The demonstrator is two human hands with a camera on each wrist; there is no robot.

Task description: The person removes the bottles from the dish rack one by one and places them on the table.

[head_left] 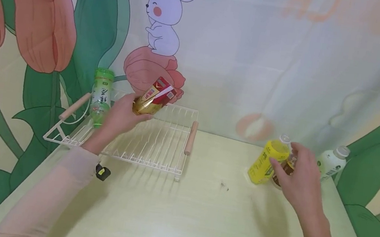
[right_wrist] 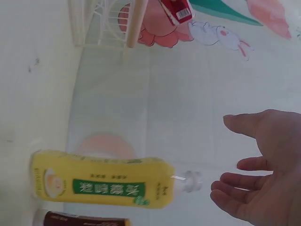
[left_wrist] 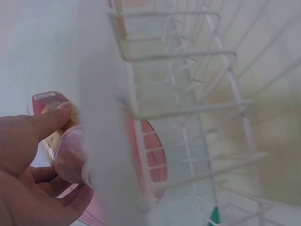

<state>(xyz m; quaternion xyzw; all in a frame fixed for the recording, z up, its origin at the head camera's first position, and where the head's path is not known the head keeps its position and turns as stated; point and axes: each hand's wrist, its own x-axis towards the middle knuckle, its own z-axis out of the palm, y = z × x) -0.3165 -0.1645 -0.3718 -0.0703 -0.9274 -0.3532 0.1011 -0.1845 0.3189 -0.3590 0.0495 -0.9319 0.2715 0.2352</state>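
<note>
Close by, the worktop has lots of bare room in front of the wire rack and in the middle, with just a tiny dark speck on it.

On the right side, the right grip is wide, with thumb and fingers apart and nothing in it. It is near the top of the yellow bottle but not touching it. The brown bottle is just beside the yellow one. The white and green bottle is near the worktop's right edge. So three bottles are out on the worktop, and they look like the part left to do.

On the left side, the left grip holds the gold and red bottle, tipped over, up above the rack. That one looks half done, as it is not set down yet. The rack's front left corner seems to poke past the worktop's left edge. A wooden handle sits along its right side, and most of the inside has room.

The green bottle is at the rack's left end, so one looks done. At the back, a picture cloth hangs close behind everything, so there is little room there.
</note>
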